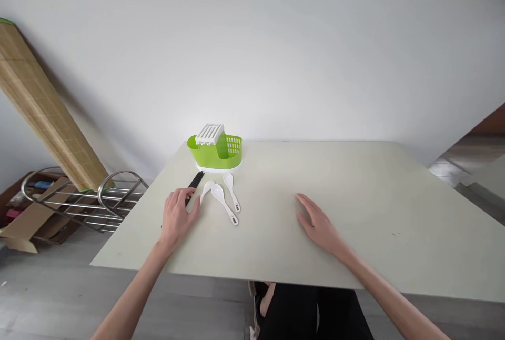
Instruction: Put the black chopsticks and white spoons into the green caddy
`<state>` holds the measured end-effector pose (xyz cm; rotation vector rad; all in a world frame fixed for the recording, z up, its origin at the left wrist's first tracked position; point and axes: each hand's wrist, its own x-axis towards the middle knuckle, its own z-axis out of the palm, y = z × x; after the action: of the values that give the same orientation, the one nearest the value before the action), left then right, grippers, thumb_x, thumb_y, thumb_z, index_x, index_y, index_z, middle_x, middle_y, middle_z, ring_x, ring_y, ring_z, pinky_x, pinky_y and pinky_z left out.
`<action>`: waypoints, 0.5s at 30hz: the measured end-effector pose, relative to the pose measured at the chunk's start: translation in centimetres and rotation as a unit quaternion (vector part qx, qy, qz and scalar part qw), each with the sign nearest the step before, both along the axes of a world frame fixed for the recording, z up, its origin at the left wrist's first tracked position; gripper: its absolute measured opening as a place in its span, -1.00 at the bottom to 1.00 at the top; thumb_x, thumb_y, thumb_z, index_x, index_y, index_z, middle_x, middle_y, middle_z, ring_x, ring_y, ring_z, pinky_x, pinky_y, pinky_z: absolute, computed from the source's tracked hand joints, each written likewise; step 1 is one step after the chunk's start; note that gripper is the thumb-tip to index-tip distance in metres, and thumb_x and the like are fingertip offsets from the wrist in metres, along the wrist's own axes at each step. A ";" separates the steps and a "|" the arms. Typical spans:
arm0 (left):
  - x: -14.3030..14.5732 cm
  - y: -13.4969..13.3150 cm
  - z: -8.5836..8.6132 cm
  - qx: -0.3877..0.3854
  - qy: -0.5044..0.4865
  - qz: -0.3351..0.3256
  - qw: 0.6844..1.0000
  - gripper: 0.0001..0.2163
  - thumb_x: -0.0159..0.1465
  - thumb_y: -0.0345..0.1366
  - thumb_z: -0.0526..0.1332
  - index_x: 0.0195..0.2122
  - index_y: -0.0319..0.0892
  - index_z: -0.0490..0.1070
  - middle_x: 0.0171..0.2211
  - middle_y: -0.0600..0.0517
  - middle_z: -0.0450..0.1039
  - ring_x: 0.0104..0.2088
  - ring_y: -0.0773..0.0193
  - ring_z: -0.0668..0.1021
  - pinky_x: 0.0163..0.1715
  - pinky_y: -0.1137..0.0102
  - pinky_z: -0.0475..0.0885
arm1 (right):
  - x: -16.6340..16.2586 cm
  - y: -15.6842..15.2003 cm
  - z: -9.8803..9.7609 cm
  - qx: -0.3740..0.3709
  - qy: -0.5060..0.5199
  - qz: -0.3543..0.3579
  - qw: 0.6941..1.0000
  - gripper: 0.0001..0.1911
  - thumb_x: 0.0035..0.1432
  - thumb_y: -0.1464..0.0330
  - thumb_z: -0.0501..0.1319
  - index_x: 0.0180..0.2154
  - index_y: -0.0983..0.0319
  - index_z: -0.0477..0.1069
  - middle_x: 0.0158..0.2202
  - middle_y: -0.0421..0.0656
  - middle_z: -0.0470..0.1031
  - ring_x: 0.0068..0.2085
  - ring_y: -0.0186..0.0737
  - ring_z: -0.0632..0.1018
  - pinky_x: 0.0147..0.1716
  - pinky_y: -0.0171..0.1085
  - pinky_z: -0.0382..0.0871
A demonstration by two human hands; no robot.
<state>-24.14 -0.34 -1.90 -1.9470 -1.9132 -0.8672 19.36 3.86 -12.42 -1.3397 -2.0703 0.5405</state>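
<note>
Left hand point(177, 220) curls over a bundle of black chopsticks point(196, 180), individual count and firmness of hold cannot be told; right hand point(319, 228) is empty, thumb and fingers apart, over the table point(366, 192). Three white spoons point(216, 191) lie beside the left hand; beyond them, one green caddy point(213, 159), interior partly hidden, bears one white slatted tray point(210, 133); leftward, one cardboard box point(23, 229) holds mixed items, one blue.
</note>
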 end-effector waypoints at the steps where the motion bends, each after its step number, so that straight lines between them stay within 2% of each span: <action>1: 0.2 0.6 0.8 0.002 -0.011 -0.004 1.000 -0.76 0.44 -0.10 0.12 -0.03 -0.11 0.41 -0.19 -0.06 0.51 -0.13 0.05 0.55 0.03 0.15 0.39 | 1.3 -0.4 -0.1 -0.009 0.002 -0.018 1.000 -0.38 0.51 0.09 -0.02 0.50 -0.03 0.02 0.50 -0.12 0.17 0.46 0.09 0.26 0.39 0.16 0.27; 4: 1.5 1.9 2.3 -0.029 -0.044 -0.014 0.999 -0.76 0.43 -0.07 0.11 -0.05 -0.09 0.39 -0.20 -0.04 0.52 -0.13 0.07 0.57 -0.01 0.18 0.41 | 3.8 -1.5 -0.1 -0.026 0.008 -0.051 0.998 -0.39 0.51 0.05 -0.03 0.49 -0.04 0.03 0.50 -0.14 0.17 0.46 0.10 0.27 0.36 0.16 0.31; 6: 2.8 2.0 2.4 -0.088 -0.056 0.003 0.995 -0.73 0.42 -0.01 0.09 -0.08 -0.09 0.35 -0.25 -0.03 0.52 -0.21 0.08 0.58 -0.16 0.22 0.43 | 4.6 -2.1 0.0 -0.028 0.014 -0.061 0.998 -0.40 0.50 0.04 -0.02 0.47 -0.05 0.07 0.49 -0.14 0.19 0.44 0.10 0.30 0.33 0.14 0.35; 8: 4.5 1.6 1.9 -0.170 -0.054 0.042 0.983 -0.70 0.42 0.05 0.06 -0.11 -0.08 0.29 -0.35 0.00 0.50 -0.34 0.09 0.58 -0.33 0.25 0.38 | 4.7 -2.4 0.0 -0.024 0.020 -0.067 0.997 -0.42 0.50 0.06 -0.02 0.45 -0.03 0.11 0.48 -0.13 0.22 0.43 0.09 0.32 0.32 0.13 0.36; 10: 6.4 1.0 1.1 -0.246 -0.047 0.074 0.965 -0.67 0.42 0.10 0.04 -0.11 -0.07 0.24 -0.43 0.03 0.49 -0.41 0.06 0.58 -0.42 0.25 0.31 | 4.6 -2.5 0.1 -0.017 0.026 -0.071 0.997 -0.44 0.49 0.09 -0.02 0.44 -0.01 0.13 0.47 -0.12 0.24 0.43 0.07 0.33 0.33 0.12 0.34; 12: 8.2 0.5 0.4 -0.293 -0.040 0.084 0.951 -0.64 0.42 0.13 0.03 -0.10 -0.07 0.22 -0.45 0.02 0.52 -0.37 0.00 0.62 -0.41 0.25 0.30 | 4.4 -2.6 0.3 -0.017 0.029 -0.072 0.997 -0.44 0.49 0.11 -0.02 0.43 0.01 0.13 0.46 -0.11 0.25 0.43 0.06 0.32 0.34 0.12 0.32; 15: 9.9 0.3 -0.2 -0.314 -0.024 0.087 0.945 -0.62 0.43 0.13 0.03 -0.06 -0.10 0.23 -0.39 -0.05 0.58 -0.30 -0.07 0.66 -0.38 0.24 0.33 | 4.4 -2.6 0.5 -0.021 0.029 -0.073 0.997 -0.44 0.48 0.13 -0.01 0.42 0.03 0.14 0.46 -0.10 0.25 0.42 0.06 0.33 0.34 0.11 0.33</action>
<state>-14.20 -0.05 -2.08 -2.0229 -2.5715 -0.2618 23.71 1.26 -11.90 -1.4695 -1.9058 0.5554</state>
